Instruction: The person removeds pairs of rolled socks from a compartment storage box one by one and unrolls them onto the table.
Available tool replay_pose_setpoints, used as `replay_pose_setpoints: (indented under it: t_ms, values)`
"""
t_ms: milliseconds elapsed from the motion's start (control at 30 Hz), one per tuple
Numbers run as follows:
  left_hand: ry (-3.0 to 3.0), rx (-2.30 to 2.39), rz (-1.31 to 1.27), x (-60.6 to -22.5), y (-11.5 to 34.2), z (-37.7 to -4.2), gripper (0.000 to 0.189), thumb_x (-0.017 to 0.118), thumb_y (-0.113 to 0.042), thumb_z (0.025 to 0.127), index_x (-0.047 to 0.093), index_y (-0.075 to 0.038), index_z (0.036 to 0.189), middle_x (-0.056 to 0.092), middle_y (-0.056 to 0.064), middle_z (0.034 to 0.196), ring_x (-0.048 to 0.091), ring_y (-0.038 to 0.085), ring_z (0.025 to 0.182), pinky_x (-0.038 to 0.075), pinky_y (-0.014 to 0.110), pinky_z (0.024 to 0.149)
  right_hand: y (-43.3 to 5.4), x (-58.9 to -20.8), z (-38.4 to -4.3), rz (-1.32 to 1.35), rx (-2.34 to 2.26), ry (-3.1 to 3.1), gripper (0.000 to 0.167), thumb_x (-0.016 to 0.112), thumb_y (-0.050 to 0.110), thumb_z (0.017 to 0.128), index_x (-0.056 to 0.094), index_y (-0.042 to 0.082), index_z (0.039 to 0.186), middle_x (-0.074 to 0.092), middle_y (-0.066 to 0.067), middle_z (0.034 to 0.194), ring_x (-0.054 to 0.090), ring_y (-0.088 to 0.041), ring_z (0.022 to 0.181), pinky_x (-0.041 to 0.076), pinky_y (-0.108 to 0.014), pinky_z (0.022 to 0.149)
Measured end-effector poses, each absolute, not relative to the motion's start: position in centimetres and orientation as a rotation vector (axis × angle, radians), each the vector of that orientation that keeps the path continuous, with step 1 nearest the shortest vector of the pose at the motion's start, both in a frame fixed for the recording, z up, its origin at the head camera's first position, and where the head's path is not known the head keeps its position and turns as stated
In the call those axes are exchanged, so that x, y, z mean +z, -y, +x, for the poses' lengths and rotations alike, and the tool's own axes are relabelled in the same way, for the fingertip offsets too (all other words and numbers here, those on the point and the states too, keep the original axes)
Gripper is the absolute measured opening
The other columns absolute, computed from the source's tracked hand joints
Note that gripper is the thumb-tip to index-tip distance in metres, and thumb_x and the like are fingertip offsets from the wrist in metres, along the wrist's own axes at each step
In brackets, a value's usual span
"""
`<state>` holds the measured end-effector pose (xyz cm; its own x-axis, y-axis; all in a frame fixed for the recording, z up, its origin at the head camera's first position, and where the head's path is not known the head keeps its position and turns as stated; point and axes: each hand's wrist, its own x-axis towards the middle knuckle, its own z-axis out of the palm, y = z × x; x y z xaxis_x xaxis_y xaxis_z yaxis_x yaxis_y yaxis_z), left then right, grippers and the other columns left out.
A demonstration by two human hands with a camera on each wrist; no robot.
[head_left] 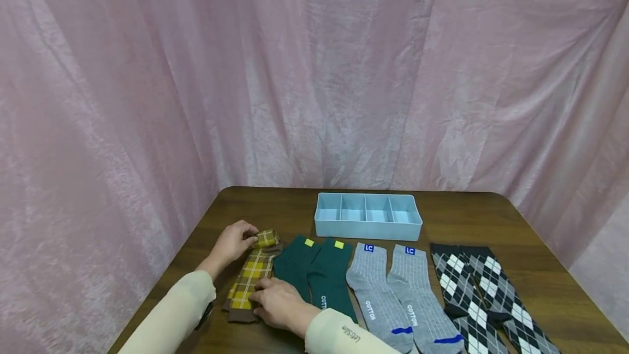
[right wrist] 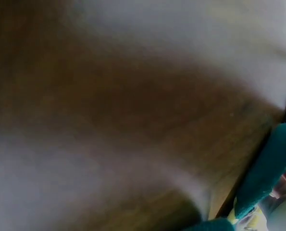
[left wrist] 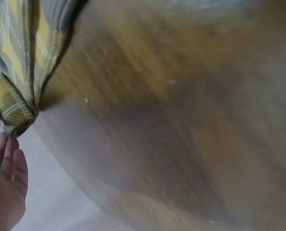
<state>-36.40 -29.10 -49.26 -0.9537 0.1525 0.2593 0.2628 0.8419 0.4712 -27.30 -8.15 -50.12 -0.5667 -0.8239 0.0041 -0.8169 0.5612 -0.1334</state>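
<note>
A pair of yellow-and-brown plaid socks (head_left: pixel 253 275) lies at the left of the row, its top end folded over. My left hand (head_left: pixel 236 242) pinches that folded end between thumb and fingers; the left wrist view shows the plaid roll (left wrist: pixel 10 108) against the fingertips (left wrist: pixel 20 163). Lower down, my right hand (head_left: pixel 280 302) rests on the right edge of the plaid socks, fingers lightly bent. Beside them lie dark green socks (head_left: pixel 331 275) with yellow labels, partly behind the right hand. In the blurred right wrist view, a green sock (right wrist: pixel 265 171) shows at the edge.
A light blue box (head_left: pixel 368 229) with several compartments stands at the back of the brown wooden table (head_left: pixel 275 204). Grey socks (head_left: pixel 368 272) and black-and-white argyle socks (head_left: pixel 454 277) lie flat to the right. A pink curtain (head_left: pixel 314 70) hangs behind.
</note>
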Motion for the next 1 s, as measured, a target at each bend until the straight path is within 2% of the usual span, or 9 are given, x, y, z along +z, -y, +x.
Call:
replay_pose_setpoints:
  t_ms: [133, 233, 400, 533, 633, 867, 1000]
  values:
    - [2.752, -0.759, -0.36, -49.6, 29.3, -35.7, 0.008, 0.073, -0.014, 0.091, 0.074, -0.015, 0.099, 0.062, -0.001, 0.101, 0.061, 0.02, 0.092, 0.051, 0.043, 0.079, 8.2, -50.0, -27.4, -1.422, -0.167, -2.728, 0.035, 0.063, 0.038, 0.098, 0.065, 0.03, 0.131, 0.054, 0.009, 0.136, 0.052, -0.008, 0.122, 0.042, -0.021, 0.098]
    - [2.747, -0.759, -0.396, -49.7, 29.5, -35.4, 0.01, 0.075, -0.013, 0.09, 0.075, -0.013, 0.099, 0.062, 0.0, 0.102, 0.061, 0.023, 0.094, 0.051, 0.044, 0.079, 8.1, -49.9, -27.4, -1.42, -0.171, -2.729, 0.034, 0.063, 0.038, 0.098, 0.065, 0.03, 0.131, 0.054, 0.009, 0.136, 0.052, -0.008, 0.121, 0.042, -0.021, 0.097]
    - [2.815, -0.768, -0.406, -49.7, 29.8, -36.0, 0.02, 0.075, -0.013, 0.089, 0.074, -0.009, 0.108, 0.063, 0.006, 0.112, 0.061, 0.031, 0.104, 0.051, 0.05, 0.086, 7.9, -49.9, -27.6, -1.422, -0.197, -2.73, 0.034, 0.064, 0.037, 0.097, 0.065, 0.029, 0.131, 0.054, 0.009, 0.136, 0.052, -0.008, 0.121, 0.043, -0.021, 0.097]
    - [2.864, -0.766, -0.397, -49.8, 29.8, -36.9, 0.028, 0.076, -0.014, 0.089, 0.071, -0.008, 0.116, 0.063, 0.008, 0.117, 0.059, 0.033, 0.109, 0.048, 0.053, 0.09, 8.0, -50.0, -27.6, -1.411, -0.234, -2.715, 0.034, 0.064, 0.036, 0.098, 0.065, 0.029, 0.131, 0.054, 0.009, 0.135, 0.052, -0.008, 0.119, 0.044, -0.021, 0.094]
    - [2.882, -0.729, -0.386, -50.0, 29.8, -37.6, 0.028, 0.075, -0.013, 0.089, 0.071, -0.008, 0.116, 0.064, 0.009, 0.118, 0.059, 0.034, 0.11, 0.047, 0.053, 0.093, 8.0, -50.2, -27.5, -1.419, -0.264, -2.71, 0.033, 0.064, 0.036, 0.097, 0.066, 0.029, 0.13, 0.055, 0.008, 0.134, 0.053, -0.007, 0.117, 0.045, -0.021, 0.092]
    - [2.893, -0.646, -0.277, -49.9, 29.1, -39.1, 0.018, 0.07, -0.013, 0.093, 0.072, -0.006, 0.11, 0.066, 0.011, 0.11, 0.062, 0.032, 0.101, 0.049, 0.051, 0.087, 7.8, -50.4, -27.3, -1.446, -0.273, -2.734, 0.033, 0.065, 0.036, 0.097, 0.067, 0.028, 0.129, 0.055, 0.007, 0.135, 0.053, -0.008, 0.119, 0.044, -0.02, 0.093]
    - [2.893, -0.602, -0.248, -49.8, 29.0, -39.5, 0.016, 0.066, -0.015, 0.096, 0.073, -0.006, 0.107, 0.066, 0.012, 0.109, 0.062, 0.034, 0.1, 0.05, 0.052, 0.087, 8.0, -50.5, -27.3, -1.462, -0.279, -2.738, 0.033, 0.065, 0.035, 0.097, 0.067, 0.027, 0.129, 0.055, 0.006, 0.135, 0.053, -0.009, 0.119, 0.044, -0.02, 0.095]
